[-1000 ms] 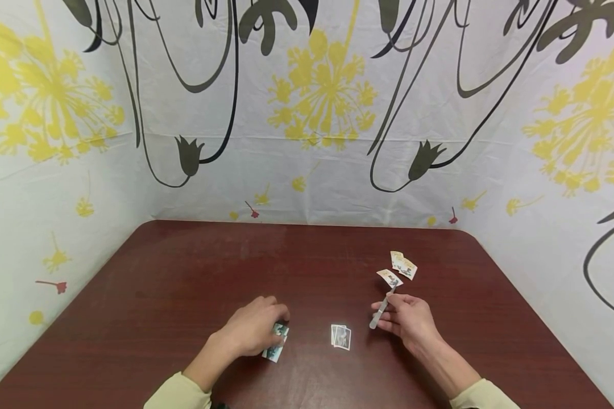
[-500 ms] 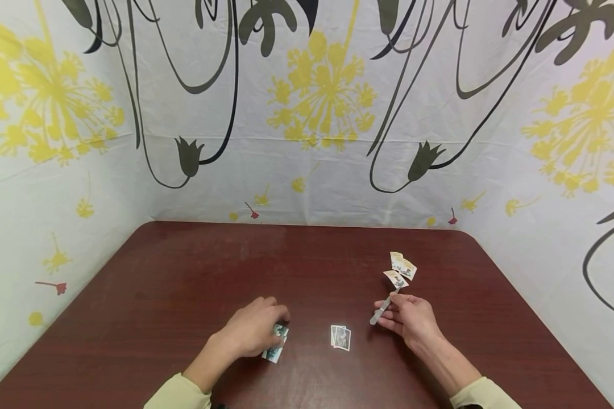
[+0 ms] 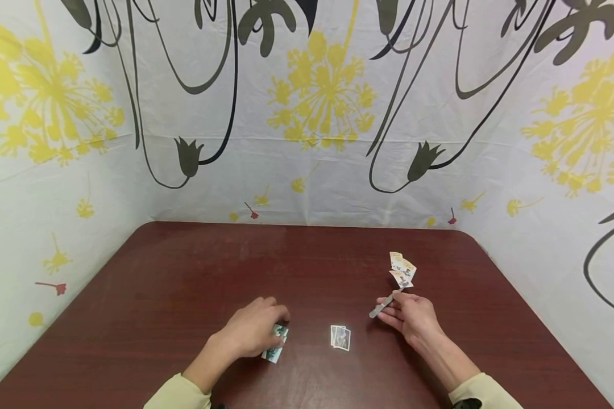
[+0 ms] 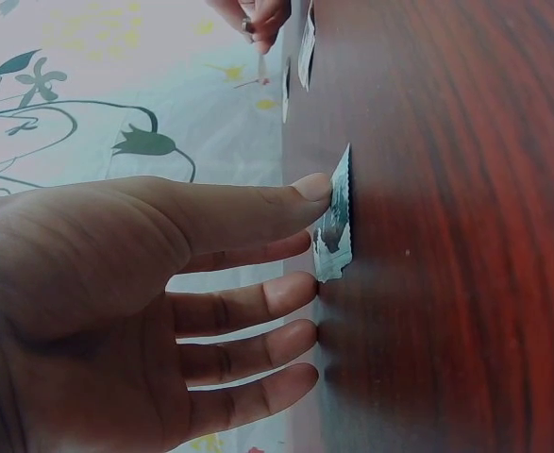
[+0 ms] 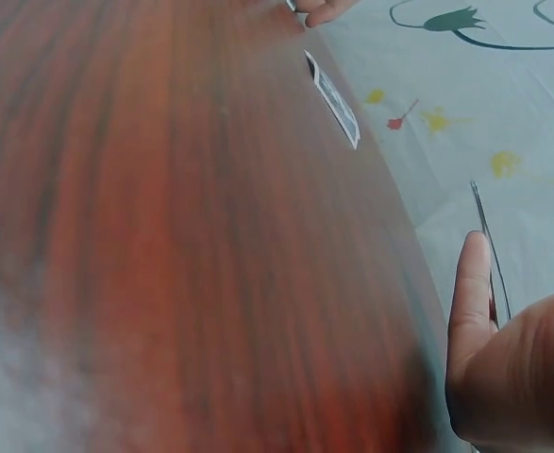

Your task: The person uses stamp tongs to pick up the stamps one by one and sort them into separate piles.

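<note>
My right hand pinches silver tweezers, slanting up and away to the right. Their tip meets the lower edge of a pale stamp with yellow and dark print, which overlaps other pale stamps. At the left, my left hand rests on the table, its thumb laid on green-and-white stamps. Seen from the left wrist, those stamps have toothed edges, and the other fingertips come down to the tabletop beside them. Between the hands lie overlapping grey stamps with white borders.
A dark red-brown wooden table with rounded far corners spreads under everything. White cloth printed with yellow and grey plants hangs behind it and along both sides. A black band shows at the right cuff.
With the tweezers, my right hand has shifted the pale stamp a little to the right, against and over the other pale stamps. The left hand and the grey stamps have kept their places.
</note>
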The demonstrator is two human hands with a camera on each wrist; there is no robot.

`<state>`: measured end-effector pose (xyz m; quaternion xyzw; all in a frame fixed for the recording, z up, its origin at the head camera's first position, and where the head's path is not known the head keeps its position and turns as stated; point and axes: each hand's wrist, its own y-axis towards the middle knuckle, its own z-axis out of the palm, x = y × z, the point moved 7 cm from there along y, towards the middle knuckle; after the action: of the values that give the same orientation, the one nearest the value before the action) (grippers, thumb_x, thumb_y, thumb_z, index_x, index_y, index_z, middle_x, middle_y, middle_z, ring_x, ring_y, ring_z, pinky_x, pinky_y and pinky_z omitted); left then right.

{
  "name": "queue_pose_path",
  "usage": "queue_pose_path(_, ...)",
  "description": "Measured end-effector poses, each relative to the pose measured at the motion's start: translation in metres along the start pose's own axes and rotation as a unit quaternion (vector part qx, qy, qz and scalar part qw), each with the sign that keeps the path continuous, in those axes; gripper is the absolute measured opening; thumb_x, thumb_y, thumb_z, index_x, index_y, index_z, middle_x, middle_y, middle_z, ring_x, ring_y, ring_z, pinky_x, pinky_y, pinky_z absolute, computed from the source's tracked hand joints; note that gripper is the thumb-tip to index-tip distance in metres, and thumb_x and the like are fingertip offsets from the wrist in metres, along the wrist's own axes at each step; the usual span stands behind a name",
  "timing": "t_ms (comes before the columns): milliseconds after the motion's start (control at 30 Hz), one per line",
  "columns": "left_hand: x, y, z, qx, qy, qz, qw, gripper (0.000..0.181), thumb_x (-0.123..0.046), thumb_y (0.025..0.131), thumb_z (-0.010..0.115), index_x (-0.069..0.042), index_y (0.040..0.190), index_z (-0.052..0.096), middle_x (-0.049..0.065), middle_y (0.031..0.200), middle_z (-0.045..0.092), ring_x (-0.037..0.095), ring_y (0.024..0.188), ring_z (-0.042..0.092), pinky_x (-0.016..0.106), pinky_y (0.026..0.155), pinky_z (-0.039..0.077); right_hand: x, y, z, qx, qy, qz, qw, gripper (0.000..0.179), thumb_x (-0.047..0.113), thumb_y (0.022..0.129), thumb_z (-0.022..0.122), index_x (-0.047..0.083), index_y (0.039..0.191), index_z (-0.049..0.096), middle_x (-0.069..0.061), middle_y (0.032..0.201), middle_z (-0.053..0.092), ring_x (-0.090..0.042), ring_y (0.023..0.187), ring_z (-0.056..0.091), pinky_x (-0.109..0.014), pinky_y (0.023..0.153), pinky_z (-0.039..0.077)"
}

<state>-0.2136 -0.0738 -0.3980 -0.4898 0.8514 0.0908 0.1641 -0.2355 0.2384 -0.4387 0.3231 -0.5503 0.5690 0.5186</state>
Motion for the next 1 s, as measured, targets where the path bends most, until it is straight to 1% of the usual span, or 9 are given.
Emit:
queue_pose_path(133, 0.0, 0.0, 0.0, -0.004, 0.001, 0.0, 1.0, 0.031, -0.019, 0.084, 0.088, -0.016, 0.112, 0.075, 0.001, 0.107, 0.065, 0.02, 0.095, 0.056, 0.036, 0.066, 0.049, 0.001, 0.003, -0.001, -0.002, 0.016, -0.002, 0.9999, 0.019, 0.007, 0.111, 0.038, -0.006, 0.122, 0.047, -0.004, 0.084, 0.076, -0.012, 0.075, 0.075, -0.029, 0.075, 0.064)
queue_pose_path(300, 0.0, 0.0, 0.0, -0.004, 0.002, -0.001, 1.0, 0.032, -0.019, 0.084, 0.088, -0.017, 0.113, 0.075, 0.001, 0.107, 0.065, 0.02, 0.096, 0.056, 0.036, 0.066, 0.049, 0.003, 0.006, -0.004, -0.008, 0.04, 0.002, 0.9992, 0.023, 0.01, 0.113, 0.038, -0.008, 0.121, 0.049, -0.005, 0.087, 0.077, -0.015, 0.08, 0.076, -0.031, 0.078, 0.064)
queue_pose_path(467, 0.001, 0.0, 0.001, -0.003, 0.001, -0.001, 1.0, 0.032, -0.019, 0.084, 0.088, -0.017, 0.113, 0.075, 0.001, 0.108, 0.065, 0.02, 0.096, 0.056, 0.036, 0.067, 0.049, 0.004, 0.009, -0.006, -0.015, 0.064, 0.011, 0.9978, 0.025, 0.011, 0.113, 0.038, -0.007, 0.127, 0.049, -0.005, 0.089, 0.077, -0.015, 0.082, 0.077, -0.032, 0.081, 0.064)
queue_pose_path(600, 0.001, 0.0, 0.0, -0.006, 0.002, -0.002, 1.0, 0.032, -0.018, 0.083, 0.088, -0.017, 0.113, 0.075, 0.0, 0.107, 0.065, 0.019, 0.096, 0.056, 0.036, 0.066, 0.048, 0.005, 0.01, -0.007, -0.017, 0.08, 0.011, 0.9966, 0.024, 0.011, 0.113, 0.038, -0.005, 0.128, 0.047, -0.005, 0.088, 0.076, -0.015, 0.08, 0.078, -0.032, 0.081, 0.064)
queue_pose_path(767, 0.0, 0.0, 0.0, -0.007, 0.001, -0.001, 1.0, 0.032, -0.018, 0.083, 0.089, -0.017, 0.112, 0.075, 0.0, 0.107, 0.065, 0.019, 0.095, 0.056, 0.036, 0.066, 0.048, 0.006, 0.013, -0.009, -0.024, 0.09, 0.01, 0.9956, 0.024, 0.013, 0.114, 0.038, -0.004, 0.129, 0.046, -0.004, 0.088, 0.076, -0.016, 0.08, 0.078, -0.032, 0.081, 0.064)
queue_pose_path(1000, 0.001, -0.001, 0.0, -0.01, 0.001, 0.0, 1.0, 0.033, -0.019, 0.083, 0.089, -0.017, 0.112, 0.075, 0.0, 0.106, 0.065, 0.019, 0.095, 0.056, 0.035, 0.066, 0.048, 0.005, 0.017, -0.01, -0.037, 0.1, 0.013, 0.9942, 0.029, 0.013, 0.114, 0.039, -0.006, 0.135, 0.045, -0.003, 0.087, 0.076, -0.015, 0.081, 0.078, -0.033, 0.081, 0.064)
